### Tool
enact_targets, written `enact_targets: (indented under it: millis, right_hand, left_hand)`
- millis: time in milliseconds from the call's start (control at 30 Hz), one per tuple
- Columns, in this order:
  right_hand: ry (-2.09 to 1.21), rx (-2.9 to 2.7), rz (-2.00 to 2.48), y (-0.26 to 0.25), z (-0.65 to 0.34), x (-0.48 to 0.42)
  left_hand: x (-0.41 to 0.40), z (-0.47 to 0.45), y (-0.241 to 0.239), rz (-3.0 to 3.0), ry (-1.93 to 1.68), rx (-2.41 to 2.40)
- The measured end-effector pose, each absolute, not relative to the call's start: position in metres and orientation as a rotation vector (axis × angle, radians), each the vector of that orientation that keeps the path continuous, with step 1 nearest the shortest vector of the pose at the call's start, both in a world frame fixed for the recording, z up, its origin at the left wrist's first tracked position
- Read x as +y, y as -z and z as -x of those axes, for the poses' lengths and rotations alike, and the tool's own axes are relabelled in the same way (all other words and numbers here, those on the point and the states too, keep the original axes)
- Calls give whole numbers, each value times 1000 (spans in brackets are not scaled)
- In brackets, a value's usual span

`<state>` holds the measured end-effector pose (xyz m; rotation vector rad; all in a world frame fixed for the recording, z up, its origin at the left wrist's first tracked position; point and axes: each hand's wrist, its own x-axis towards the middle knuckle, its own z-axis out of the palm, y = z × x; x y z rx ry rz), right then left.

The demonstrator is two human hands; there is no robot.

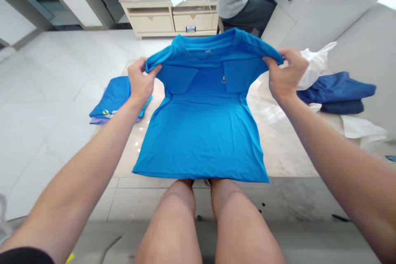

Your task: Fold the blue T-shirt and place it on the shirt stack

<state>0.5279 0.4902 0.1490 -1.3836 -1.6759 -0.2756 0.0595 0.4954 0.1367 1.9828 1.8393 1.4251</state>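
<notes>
Both hands pinch the shoulders of a blue T-shirt lifted off a low table.

The left hand (pixel 140 80) is clamped on the shirt's shoulder fold at 10 o'clock, the right hand (pixel 284 75) on the other at 2 o'clock; the blue T-shirt (pixel 201 132) hangs between them, sleeves tucked in, hem resting on the pale table (pixel 284 148). It looks light, soft and limp (likely a slick sports knit), so it is best gripped at the shoulder folds. A folded blue stack (pixel 113 101) lies at 9 o'clock, navy clothes (pixel 338 90) at 3 o'clock.
</notes>
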Motion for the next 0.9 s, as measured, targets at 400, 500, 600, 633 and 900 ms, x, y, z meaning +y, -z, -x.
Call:
enact_targets:
  millis: [400,500,600,633,900]
  right_hand:
    - [-94,-2433,1434,-39,-557,272]
    - [-44,-2430,1401,-60,-556,273]
    - [-43,-2430,1348,-78,-558,262]
    - [-61,-2451,1344,-81,-559,255]
    - [-364,-2413,1492,-141,-522,178]
  left_hand:
    - [307,-17,-59,-2332,-498,1653]
    - [308,-17,-82,-2344,-552,1706]
    - [296,-16,-98,-2312,-581,1691]
    - [290,-16,-102,-2292,-558,1691]
    - [191,-64,-175,-2037,-601,1735]
